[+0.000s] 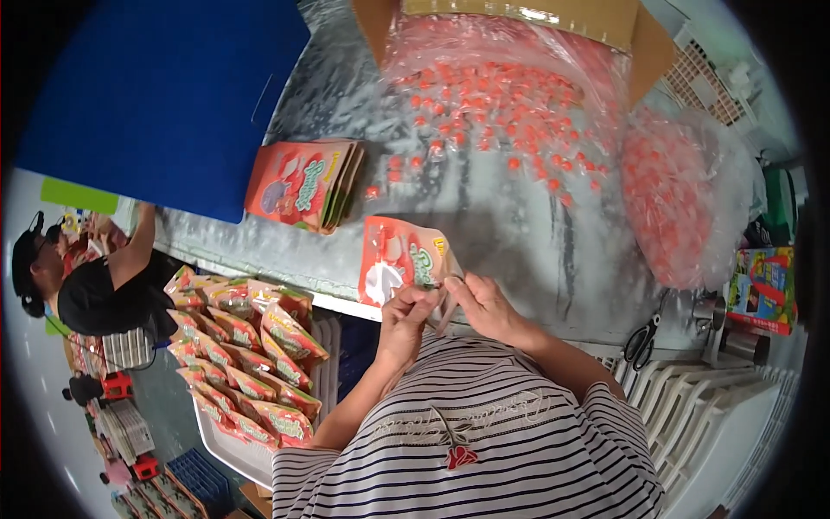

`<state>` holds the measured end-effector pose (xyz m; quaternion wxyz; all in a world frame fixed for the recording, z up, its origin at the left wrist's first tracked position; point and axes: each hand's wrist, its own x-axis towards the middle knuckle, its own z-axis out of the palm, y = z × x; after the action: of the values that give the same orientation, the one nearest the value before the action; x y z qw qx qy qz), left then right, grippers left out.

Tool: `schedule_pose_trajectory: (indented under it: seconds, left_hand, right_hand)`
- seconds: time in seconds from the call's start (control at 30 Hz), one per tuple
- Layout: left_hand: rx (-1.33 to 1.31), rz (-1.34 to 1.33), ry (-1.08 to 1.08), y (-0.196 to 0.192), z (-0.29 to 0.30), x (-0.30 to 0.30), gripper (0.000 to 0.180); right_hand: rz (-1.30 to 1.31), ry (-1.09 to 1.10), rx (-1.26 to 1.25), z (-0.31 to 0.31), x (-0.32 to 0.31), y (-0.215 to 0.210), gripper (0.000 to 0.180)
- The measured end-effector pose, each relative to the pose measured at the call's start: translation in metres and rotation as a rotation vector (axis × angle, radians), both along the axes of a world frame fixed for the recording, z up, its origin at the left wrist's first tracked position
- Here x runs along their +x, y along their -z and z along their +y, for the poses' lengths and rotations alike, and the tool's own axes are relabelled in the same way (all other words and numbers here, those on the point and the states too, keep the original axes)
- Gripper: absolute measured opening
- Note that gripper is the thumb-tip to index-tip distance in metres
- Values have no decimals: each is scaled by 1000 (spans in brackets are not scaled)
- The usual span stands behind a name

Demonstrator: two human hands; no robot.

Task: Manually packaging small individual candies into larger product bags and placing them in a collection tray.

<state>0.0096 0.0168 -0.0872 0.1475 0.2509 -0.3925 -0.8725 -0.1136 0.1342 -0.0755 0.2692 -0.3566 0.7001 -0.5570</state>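
Item 1 — pouch (396, 259): a red printed stand-up bag, held just above the near edge of the counter (519, 233), close to your chest so its mouth faces you. Your left hand (406, 316) pinches its lower right corner between thumb and fingertips, fingers curled shut on it. Your right hand (484, 307) is closed at the same edge, at 3 o'clock from the left, fingertips meeting it at the bag's opening; what it grips beyond the pouch edge cannot be told.

Item 2 — stack of empty pouches (303, 186): at 10 o'clock from your hands, fanned flat on the counter within easy reach.

Item 3 — loose red-and-white sweets in clear plastic (510, 104): at 12 o'clock, spilling from an open cardboard box (605, 22) toward you. A second clear bag of sweets (674, 208) lies at 2 o'clock.

Item 4 — white tray of filled pouches (246, 355): at 9 o'clock, below counter level, pouches laid overlapping in rows.

Item 5 — scissors (641, 342): at 3 o'clock on the counter edge.
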Motion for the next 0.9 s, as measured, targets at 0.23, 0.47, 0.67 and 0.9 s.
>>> schedule_pose_trajectory:
  seconds: [0.23, 0.47, 0.67, 0.9]
  left_hand:
    - [-441, -131, 95, -15, 5, -7, 11]
    - [-1057, -217, 286, -39, 5, -16, 21]
    - [-1529, 60, 370, -32, 13, -14, 12]
    - [-2025, 153, 528, -64, -3, -23, 50]
  right_hand:
    - [-167, -6, 31, 5, -2, 9, 23]
    - [50, -10, 120, 10, -4, -4, 14]
    - [-29, 126, 70, 2, -18, 14, 17]
    - [94, -71, 142, 11, -19, -15, 20]
